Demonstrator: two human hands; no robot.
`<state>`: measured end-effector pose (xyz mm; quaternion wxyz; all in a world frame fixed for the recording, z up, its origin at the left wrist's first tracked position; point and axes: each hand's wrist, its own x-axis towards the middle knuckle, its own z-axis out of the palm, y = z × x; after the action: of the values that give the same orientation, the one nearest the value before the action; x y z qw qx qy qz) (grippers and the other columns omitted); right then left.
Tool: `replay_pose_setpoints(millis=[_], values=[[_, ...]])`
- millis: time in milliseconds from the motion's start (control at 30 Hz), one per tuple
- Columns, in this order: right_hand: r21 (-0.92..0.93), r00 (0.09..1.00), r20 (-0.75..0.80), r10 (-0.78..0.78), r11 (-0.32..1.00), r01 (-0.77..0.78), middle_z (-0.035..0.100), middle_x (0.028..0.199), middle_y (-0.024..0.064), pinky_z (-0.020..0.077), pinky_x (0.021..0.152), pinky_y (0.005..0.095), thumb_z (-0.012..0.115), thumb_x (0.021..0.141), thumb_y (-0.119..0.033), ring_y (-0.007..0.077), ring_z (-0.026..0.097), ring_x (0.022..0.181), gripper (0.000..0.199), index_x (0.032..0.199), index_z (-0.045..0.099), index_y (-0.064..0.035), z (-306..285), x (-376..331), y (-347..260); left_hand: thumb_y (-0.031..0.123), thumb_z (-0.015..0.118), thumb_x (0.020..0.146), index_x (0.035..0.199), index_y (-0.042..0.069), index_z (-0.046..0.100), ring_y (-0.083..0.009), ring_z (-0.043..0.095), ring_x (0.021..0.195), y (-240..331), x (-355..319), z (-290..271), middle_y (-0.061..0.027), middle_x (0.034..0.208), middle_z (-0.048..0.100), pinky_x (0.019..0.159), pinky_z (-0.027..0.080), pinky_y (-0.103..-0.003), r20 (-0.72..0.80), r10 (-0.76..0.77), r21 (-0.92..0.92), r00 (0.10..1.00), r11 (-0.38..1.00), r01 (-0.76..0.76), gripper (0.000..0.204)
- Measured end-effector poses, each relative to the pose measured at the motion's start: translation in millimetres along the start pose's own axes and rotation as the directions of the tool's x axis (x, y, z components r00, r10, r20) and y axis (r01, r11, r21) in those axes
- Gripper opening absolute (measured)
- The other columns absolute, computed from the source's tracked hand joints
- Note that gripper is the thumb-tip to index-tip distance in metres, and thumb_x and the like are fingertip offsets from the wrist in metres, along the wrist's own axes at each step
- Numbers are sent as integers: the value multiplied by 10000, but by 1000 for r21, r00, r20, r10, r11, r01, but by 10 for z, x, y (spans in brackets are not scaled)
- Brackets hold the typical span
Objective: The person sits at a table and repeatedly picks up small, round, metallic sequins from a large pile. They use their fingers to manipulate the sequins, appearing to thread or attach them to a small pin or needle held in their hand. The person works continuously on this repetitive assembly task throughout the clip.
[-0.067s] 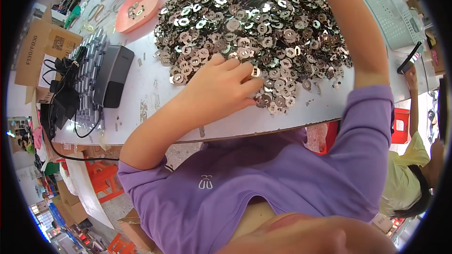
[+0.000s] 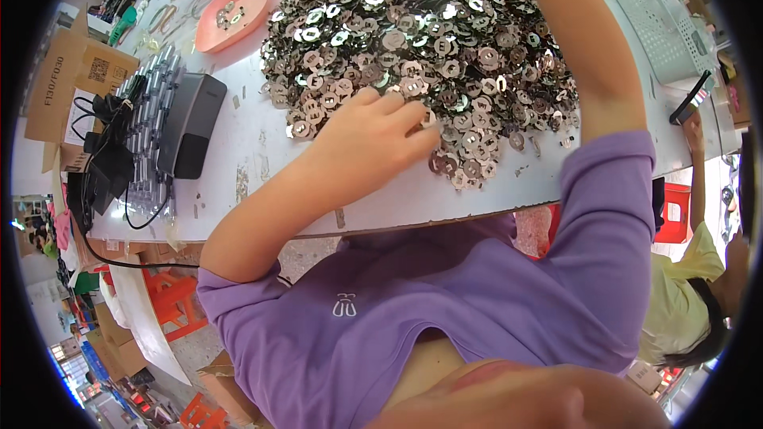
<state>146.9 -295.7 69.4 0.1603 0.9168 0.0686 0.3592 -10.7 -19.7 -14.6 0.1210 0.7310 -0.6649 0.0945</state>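
A broad heap of small, shiny metal discs with slotted middles (image 2: 469,56) covers the middle of the white table. My left hand (image 2: 369,139) rests at the heap's near edge, back upward and fingers bent. By its index fingertip and thumb is a small metal disc (image 2: 430,120), which the closed fingers seem to pinch; the fingertips are partly hidden. My right forearm (image 2: 592,48) reaches over the heap's right side, and the hand lies beyond the upper edge of the picture.
On the left are a pink tray (image 2: 238,12) with a few bits, a dark grey box (image 2: 193,127), bundled metal rods (image 2: 147,135) and a cardboard box (image 2: 79,87). A white basket (image 2: 664,24) stands right. Another person's hand (image 2: 694,133) is at the right edge, near a dark phone-like object (image 2: 690,99).
My right forearm has shifted a little to the left. My left hand has moved slightly left, its fingers still bent at the heap.
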Motion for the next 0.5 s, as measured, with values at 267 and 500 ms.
replay_pose_setpoints(millis=[267, 500], values=[[491, 987, 35, -158, 863, 120, 623, 949, 180, 455, 745, 444, 473, 828, -92, 333, 591, 871, 244, 1037, 579, -21, -340, -504, -482, 57, 631, 693, 877, 61, 632, -207, 529, 723, -89, -68, -27, -39, 758, 536, 647, 408, -340, -90, -52, -136, 995, 990, 40, 185], [694, 881, -282, -379, 554, 460, 545, 813, 63, 447, 660, 346, 632, 777, -327, 246, 540, 752, 309, 904, 561, -54, -1202, -1738, -917, 65, 639, 758, 925, 23, 625, -253, 510, 693, -57, -4, -84, -79, 770, 537, 626, 399, -351, -171, -170, -360, 971, 928, 99, 173]])
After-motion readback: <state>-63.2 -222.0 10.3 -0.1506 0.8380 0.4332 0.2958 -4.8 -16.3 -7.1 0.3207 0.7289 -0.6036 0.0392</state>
